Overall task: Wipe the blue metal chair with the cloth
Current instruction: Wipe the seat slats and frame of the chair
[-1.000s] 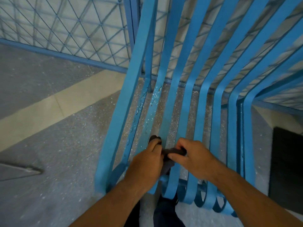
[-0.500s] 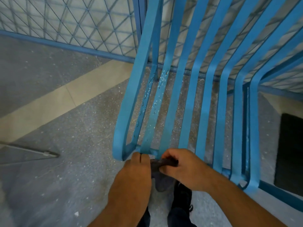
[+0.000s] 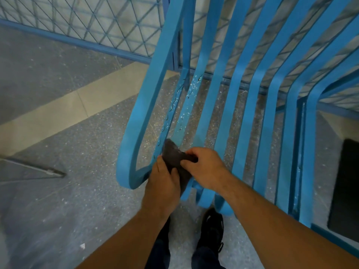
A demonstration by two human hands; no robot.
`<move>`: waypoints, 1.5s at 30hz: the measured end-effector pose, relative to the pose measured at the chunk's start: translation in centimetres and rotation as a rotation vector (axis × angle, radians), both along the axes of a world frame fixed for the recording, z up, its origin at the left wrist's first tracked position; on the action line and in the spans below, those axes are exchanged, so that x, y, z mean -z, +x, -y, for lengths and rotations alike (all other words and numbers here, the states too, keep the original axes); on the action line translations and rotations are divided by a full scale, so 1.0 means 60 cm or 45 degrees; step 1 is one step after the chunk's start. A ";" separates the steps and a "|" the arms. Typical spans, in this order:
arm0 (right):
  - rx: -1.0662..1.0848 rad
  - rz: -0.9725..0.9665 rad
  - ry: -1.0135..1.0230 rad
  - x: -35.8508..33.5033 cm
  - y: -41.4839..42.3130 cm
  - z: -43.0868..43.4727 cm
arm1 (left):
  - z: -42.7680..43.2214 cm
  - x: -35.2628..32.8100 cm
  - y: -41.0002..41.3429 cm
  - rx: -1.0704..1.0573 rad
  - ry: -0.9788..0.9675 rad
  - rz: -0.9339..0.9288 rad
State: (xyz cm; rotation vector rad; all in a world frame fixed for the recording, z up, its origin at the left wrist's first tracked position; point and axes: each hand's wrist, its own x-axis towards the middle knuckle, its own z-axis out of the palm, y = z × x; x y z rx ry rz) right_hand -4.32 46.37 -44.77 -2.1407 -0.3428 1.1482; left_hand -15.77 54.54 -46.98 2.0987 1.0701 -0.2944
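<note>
The blue metal chair fills the middle and right of the head view, made of several flat slats that curl under at the front edge. A dark brown cloth is wrapped over the second slat from the left, near the front curl. My left hand grips the cloth's lower part from the left. My right hand pinches its upper right corner between thumb and fingers. Water drops and streaks show on the slat just above the cloth.
A blue mesh fence runs along the back. The floor is speckled grey with a beige stripe. A dark mat lies at the right edge. My black shoes stand under the chair's front. A thin metal rod lies at left.
The view has shifted, so the chair's front edge sits lower and further right in frame. Both hands and the cloth slid along the wet slat, and more of the cloth now shows above my fingers.
</note>
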 end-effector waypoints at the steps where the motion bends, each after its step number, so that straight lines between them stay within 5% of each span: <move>1: -0.025 -0.005 -0.004 -0.001 0.004 0.005 | 0.000 -0.002 0.002 0.014 0.011 0.018; 8: -0.045 0.018 -0.017 0.006 0.033 0.062 | -0.004 0.013 0.063 0.080 0.264 0.018; 12: -0.071 0.368 -0.061 0.013 0.058 0.085 | -0.014 0.042 0.068 0.061 0.262 -0.062; 15: -0.363 0.636 -0.268 0.027 0.072 0.089 | -0.019 0.048 0.072 0.011 0.258 -0.106; 27: -0.233 0.844 -0.414 0.086 0.038 0.085 | 0.001 0.044 0.034 -0.105 0.302 0.129; 38: -0.215 0.878 -0.407 0.087 0.034 0.087 | -0.009 0.037 0.070 -0.032 0.276 -0.176; 45: -0.234 0.880 -0.417 0.084 0.034 0.088 | -0.015 0.028 0.065 -0.029 0.121 -0.100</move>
